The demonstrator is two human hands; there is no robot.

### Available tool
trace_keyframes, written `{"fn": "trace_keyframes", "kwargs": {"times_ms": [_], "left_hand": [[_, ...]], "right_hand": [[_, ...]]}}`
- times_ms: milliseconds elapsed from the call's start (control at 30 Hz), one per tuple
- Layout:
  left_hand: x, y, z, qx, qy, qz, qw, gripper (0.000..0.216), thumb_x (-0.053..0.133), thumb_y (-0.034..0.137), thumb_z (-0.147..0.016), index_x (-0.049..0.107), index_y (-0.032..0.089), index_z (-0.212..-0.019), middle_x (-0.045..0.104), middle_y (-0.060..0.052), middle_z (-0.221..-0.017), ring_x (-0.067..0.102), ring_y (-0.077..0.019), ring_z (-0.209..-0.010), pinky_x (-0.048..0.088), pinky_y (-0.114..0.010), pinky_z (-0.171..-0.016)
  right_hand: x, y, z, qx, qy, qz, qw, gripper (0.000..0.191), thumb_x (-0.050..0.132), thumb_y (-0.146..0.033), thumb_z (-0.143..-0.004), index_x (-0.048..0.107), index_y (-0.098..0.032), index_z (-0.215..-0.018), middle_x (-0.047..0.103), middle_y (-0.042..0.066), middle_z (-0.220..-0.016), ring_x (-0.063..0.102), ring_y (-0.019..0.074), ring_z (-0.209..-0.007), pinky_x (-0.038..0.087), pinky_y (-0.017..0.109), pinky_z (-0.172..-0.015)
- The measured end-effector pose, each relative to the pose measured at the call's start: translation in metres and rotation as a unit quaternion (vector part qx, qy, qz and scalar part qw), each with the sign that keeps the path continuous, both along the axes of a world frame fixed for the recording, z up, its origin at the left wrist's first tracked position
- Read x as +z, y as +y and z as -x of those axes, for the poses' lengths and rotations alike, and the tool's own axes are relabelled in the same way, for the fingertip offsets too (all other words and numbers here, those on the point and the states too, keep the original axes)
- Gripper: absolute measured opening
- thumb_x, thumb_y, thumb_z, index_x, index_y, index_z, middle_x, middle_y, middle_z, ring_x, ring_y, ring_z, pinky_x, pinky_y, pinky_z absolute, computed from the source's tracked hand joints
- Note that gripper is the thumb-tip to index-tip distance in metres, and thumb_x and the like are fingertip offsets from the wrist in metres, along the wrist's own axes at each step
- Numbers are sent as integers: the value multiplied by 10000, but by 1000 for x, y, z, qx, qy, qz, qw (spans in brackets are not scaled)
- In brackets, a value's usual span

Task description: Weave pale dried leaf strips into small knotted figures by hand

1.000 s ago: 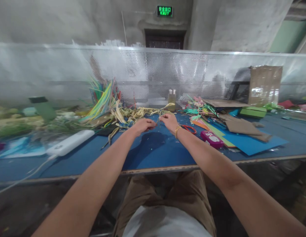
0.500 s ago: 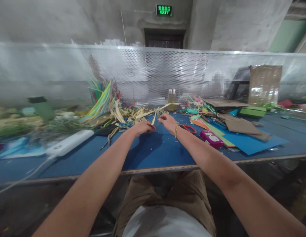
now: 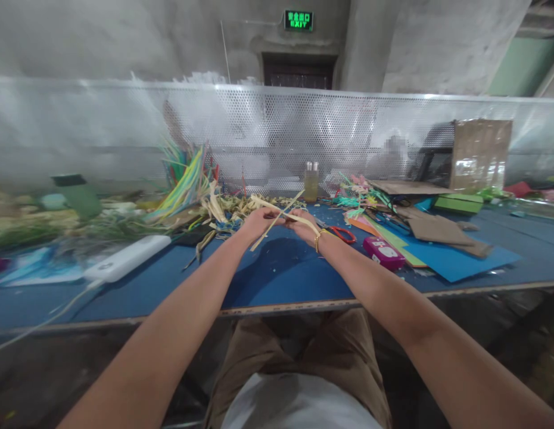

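Note:
My left hand (image 3: 258, 221) and my right hand (image 3: 304, 224) meet over the blue table (image 3: 277, 271), both pinched on pale yellow leaf strips (image 3: 281, 215) that cross between them. One strip runs down toward me from the left hand, another drapes over the right hand's back, above a gold bracelet (image 3: 320, 237). Just beyond the hands lies a heap of more dried strips (image 3: 235, 208).
Red-handled scissors (image 3: 343, 233) and a pink box (image 3: 384, 251) lie right of my right hand. A white power bank (image 3: 127, 257) sits at left. Coloured paper sheets (image 3: 451, 259), a glass bottle (image 3: 311, 182), a cardboard box (image 3: 480, 154) and a perforated metal screen (image 3: 348, 128) stand behind.
Both hands have come closer together and lifted the strips off the heap; the strips now cross between the hands and drape over the right one.

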State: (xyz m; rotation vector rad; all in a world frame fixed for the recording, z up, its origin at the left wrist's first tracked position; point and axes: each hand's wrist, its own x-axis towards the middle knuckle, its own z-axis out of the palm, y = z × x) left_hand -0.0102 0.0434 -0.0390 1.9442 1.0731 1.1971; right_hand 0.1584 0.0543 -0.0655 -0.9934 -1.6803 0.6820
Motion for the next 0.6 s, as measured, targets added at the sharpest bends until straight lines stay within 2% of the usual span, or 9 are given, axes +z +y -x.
{"fn": "trace_keyframes", "kwargs": {"times_ms": [167, 267, 433, 600], "left_hand": [[0, -4, -2, -19, 10, 11, 1000, 286, 727, 357, -634, 724, 169, -850, 700, -40, -798, 616, -173, -745, 460, -313, -737], [0, -7, -4, -43, -3, 31, 999, 251, 742, 344, -616, 729, 172, -799, 700, -39, -771, 616, -175, -733, 468, -325, -744], [0, -9, -6, -101, -32, 51, 993, 229, 757, 297, -583, 733, 175, -775, 708, -50, -836, 629, -191, -808, 465, -348, -819], [0, -7, -6, -98, -17, 38, 994, 225, 748, 312, -596, 734, 175, -774, 707, -59, -877, 630, -205, -852, 462, -360, -844]], "right_hand": [[0, 1, 1, 50, 11, 46, 998, 220, 690, -315, -591, 579, -158, -697, 565, -31, -624, 475, 87, -561, 382, 216, -550], [3, 1, 1, 46, 4, 78, 996, 210, 703, -294, -563, 582, -154, -663, 577, -26, -626, 502, 100, -579, 402, 226, -574], [8, -3, -2, 20, -40, 39, 998, 126, 657, -247, -589, 587, -159, -645, 534, -37, -574, 483, 109, -558, 375, 231, -551], [11, -8, -2, 2, -68, 21, 997, 75, 620, -213, -611, 584, -158, -647, 533, -35, -580, 474, 107, -557, 372, 228, -547]]}}
